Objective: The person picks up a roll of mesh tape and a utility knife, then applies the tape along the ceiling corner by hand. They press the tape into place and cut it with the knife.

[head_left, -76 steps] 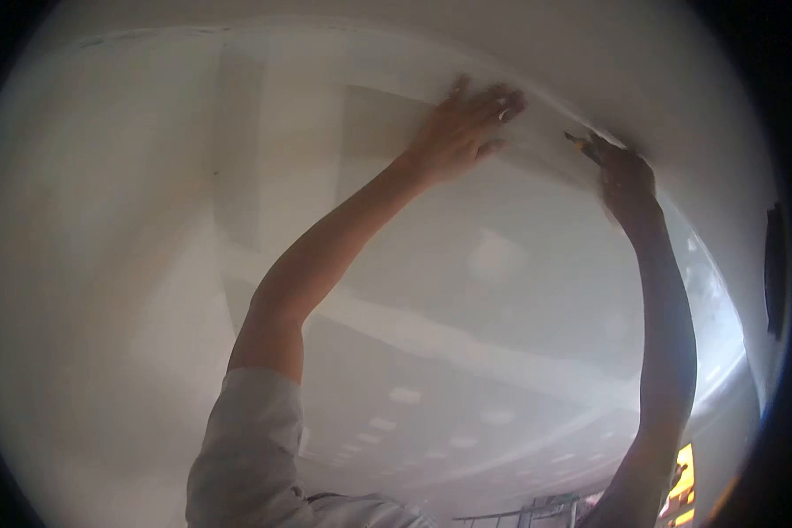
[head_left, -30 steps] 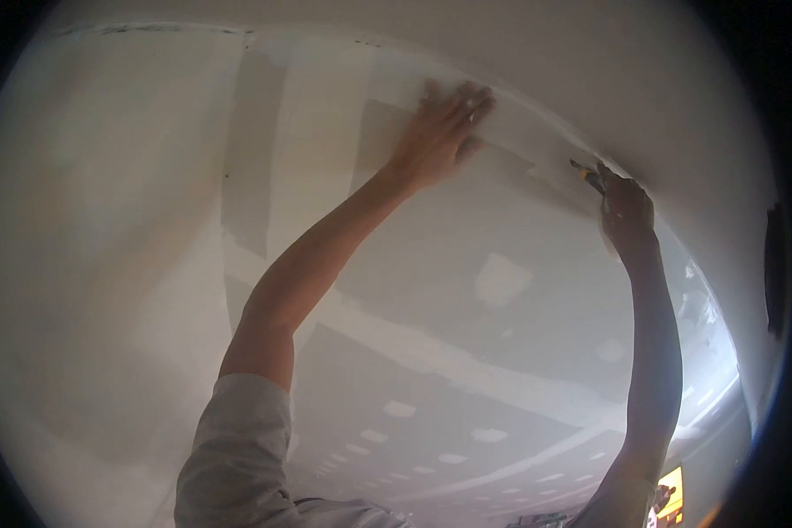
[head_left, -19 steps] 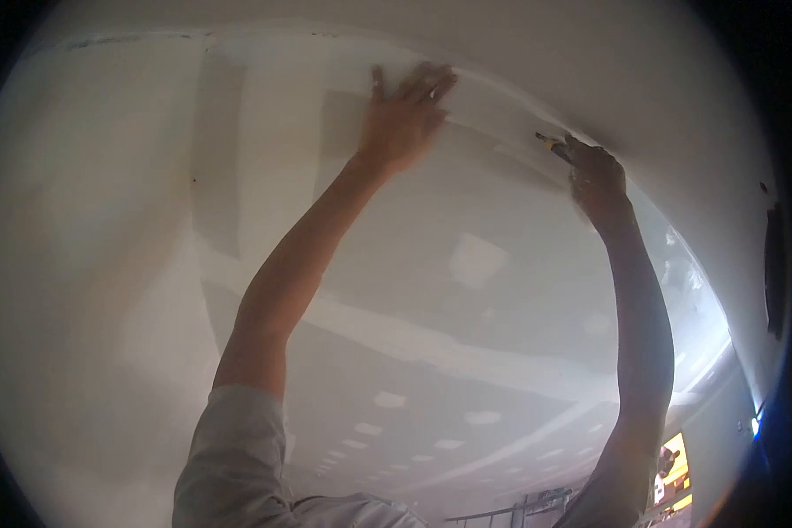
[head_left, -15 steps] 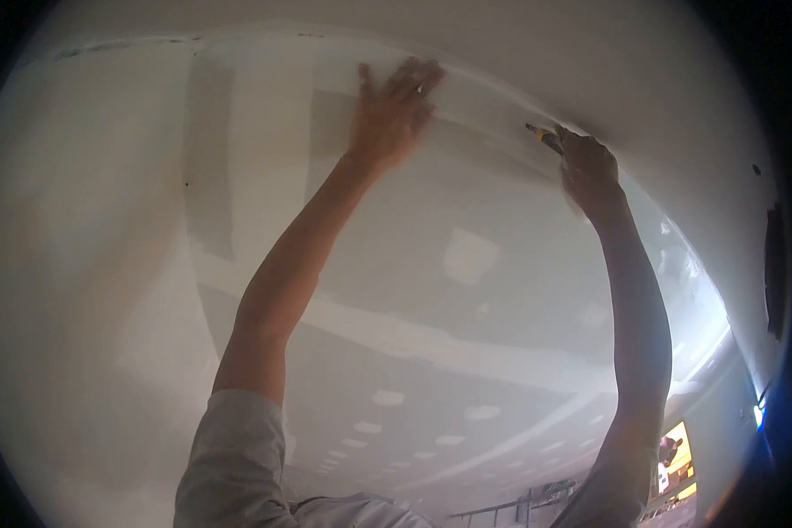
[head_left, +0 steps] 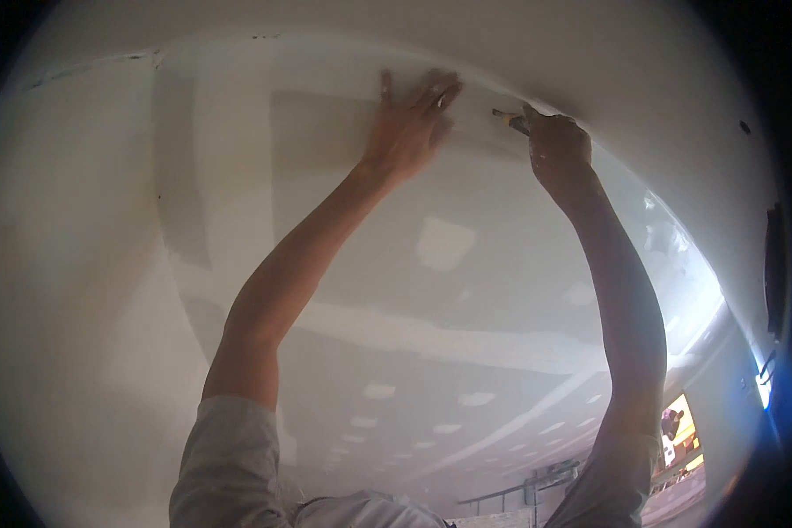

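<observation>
My left hand reaches up to the plasterboard ceiling, fingers spread and a little blurred, close to the edge where the board meets the wall. White specks show on its fingers. To the right of it, my right hand is closed around a utility knife with a dark and yellow body. The tool's front end points left, toward my left hand, just beside the joint line. My right fist hides most of the handle.
Pale filler patches and long taped seams cover the ceiling. A bright lamp shines at the right. Lower right are a lit opening and metal framework.
The view has shifted slightly. My left hand has slid right along the joint, closer to the right hand. The right hand keeps its grip on the knife, about the same place on the board.
</observation>
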A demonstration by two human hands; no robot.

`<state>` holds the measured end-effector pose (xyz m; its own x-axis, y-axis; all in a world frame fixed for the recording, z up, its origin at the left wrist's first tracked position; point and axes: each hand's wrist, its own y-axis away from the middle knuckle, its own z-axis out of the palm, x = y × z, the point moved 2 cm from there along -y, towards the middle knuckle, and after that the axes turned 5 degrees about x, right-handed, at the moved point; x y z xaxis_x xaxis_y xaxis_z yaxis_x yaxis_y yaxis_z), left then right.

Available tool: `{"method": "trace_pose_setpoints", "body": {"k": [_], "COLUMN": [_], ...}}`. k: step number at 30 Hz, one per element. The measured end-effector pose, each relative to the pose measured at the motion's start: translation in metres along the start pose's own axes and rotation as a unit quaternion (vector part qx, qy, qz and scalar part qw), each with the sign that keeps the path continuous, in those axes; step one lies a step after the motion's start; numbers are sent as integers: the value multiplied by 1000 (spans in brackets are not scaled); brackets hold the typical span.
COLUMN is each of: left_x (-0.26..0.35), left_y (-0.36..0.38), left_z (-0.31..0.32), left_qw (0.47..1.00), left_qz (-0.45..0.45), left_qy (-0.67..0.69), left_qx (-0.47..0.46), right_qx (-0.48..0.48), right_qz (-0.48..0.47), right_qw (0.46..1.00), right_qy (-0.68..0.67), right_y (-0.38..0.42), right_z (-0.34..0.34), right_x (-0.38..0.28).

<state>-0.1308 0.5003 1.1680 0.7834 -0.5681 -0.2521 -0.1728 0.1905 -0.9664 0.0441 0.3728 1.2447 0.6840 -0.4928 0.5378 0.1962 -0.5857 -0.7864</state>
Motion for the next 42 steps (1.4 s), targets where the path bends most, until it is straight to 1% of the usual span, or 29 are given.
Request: {"method": "trace_pose_setpoints", "body": {"k": [2, 4, 6, 7, 8, 10, 12, 13, 15, 16, 17, 18, 19, 20, 21, 24, 26, 27, 29, 30, 32, 33, 34, 36, 38, 40, 42], "left_x": [1, 5, 9, 12, 13, 3, -9, -20, -40, -50, -63, -76, -88, -99, -110, -125, -125, -126, -140, -147, -166, -172, -176, -182, -181, -179, -180], "left_y": [-1, 1, 1, 2, 1, 0, 3, 6, 7, 7, 12, 13, 13, 14, 13, 13, 16, 22, 40, 48, 57, 58, 56, 53, 52, 49, 48], "left_z": [-1, -1, -2, -2, -3, -5, -4, -8, -20, -26, -26, -32, -37, -40, -43, -48, -49, -53, -61, -61, -66, -68, -67, -64, -65, -66, -64], "left_qw": [1000, 1000, 999, 999, 999, 998, 1000, 1000, 999, 1000, 1000, 1000, 999, 997, 997, 998, 997, 998, 999, 999, 994, 993, 992, 982, 982, 981, 977], "left_qz": [-9, -21, -44, -47, -51, -55, 4, 9, 8, 10, 10, 6, 20, 35, 34, 58, 72, 69, -30, -29, -76, -61, -60, -129, -134, -139, -147], "left_qy": [-3, -7, -1, -3, -8, -32, -5, -19, -32, -27, -16, -29, -47, -64, -70, -35, -10, -12, -8, -8, -23, -15, -16, -46, -57, -66, -61], "left_qx": [-4, -9, 20, 19, 8, -5, 23, 18, 5, -5, 10, 12, -2, -15, -14, -9, -5, -4, 14, 15, 72, 104, 107, 127, 123, 119, 139], "right_qx": [-17, 3, -12, -24, -20, 34, 7, 4, 47, 29, 22, 32, 19, 5, 11, 5, 25, 26, 6, 7, 11, 13, 31, 49, 35, 42, 50], "right_qz": [7, -15, -10, -9, -15, -37, -24, -19, -42, -45, -38, -45, -39, -32, -34, -28, -44, -48, -34, -33, -27, -28, -34, -38, -23, -28, -35], "right_qw": [1000, 1000, 1000, 999, 999, 998, 1000, 1000, 998, 998, 999, 998, 999, 999, 999, 999, 998, 998, 999, 999, 999, 999, 998, 996, 997, 996, 995], "right_qy": [20, 18, 26, 33, 29, 37, 15, 8, 26, 44, 9, 4, -8, -20, -22, -20, -34, -33, -31, -31, -31, -30, -47, -63, -69, -73, -77], "right_y": [1, 0, -3, -3, -3, -6, -6, -6, -11, -9, -9, -6, 1, 4, 3, 0, -2, -1, 1, 3, 4, 6, 7, 6, 6, 7, 9], "right_z": [6, 10, 8, 6, 9, 19, 12, 11, 31, 26, 26, 10, -5, -13, -13, -1, 4, 2, -5, -8, -12, -10, -6, -3, -4, -6, -10], "right_x": [2, 6, 6, 4, 4, 8, 6, 6, 12, 10, 12, 7, 5, 3, 1, 6, 8, 8, 5, 4, 1, 2, 5, 6, 6, 6, 5]}}
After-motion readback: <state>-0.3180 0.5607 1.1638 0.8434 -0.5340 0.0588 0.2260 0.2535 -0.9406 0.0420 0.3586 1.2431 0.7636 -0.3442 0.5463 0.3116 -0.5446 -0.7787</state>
